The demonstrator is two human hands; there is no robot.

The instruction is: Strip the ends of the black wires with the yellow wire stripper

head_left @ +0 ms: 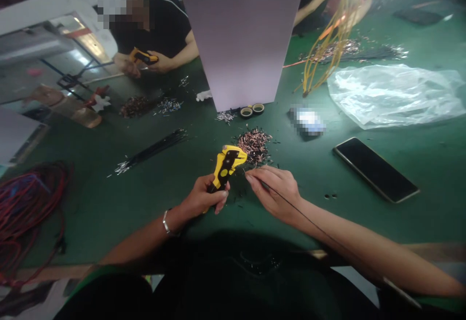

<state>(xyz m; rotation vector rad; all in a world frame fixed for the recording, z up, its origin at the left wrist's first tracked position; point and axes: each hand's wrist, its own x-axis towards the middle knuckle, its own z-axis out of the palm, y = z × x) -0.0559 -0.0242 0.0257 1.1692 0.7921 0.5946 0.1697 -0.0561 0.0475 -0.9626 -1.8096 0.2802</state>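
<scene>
Wrapped around the handles of a yellow and black wire stripper (226,164) is my left hand (209,194), its tool head pointing up and to the right. My right hand (276,191) pinches a thin black wire (291,204) near one end, and the rest of the wire trails back along my forearm. The pinched end is close to the stripper's jaws but apart from them. Just beyond both hands lies a pile of copper and black wire scraps (254,145). A bundle of black wires (156,147) with bare, silvery ends rests to the left.
A phone (376,169) and a clear plastic bag (396,96) lie at right. Two tape rolls (252,110) sit before an upright panel (247,38). Red cable coils (31,208) occupy the left edge. Across the table, a person (156,33) holds a similar stripper; another's hands handle yellow wires (327,53).
</scene>
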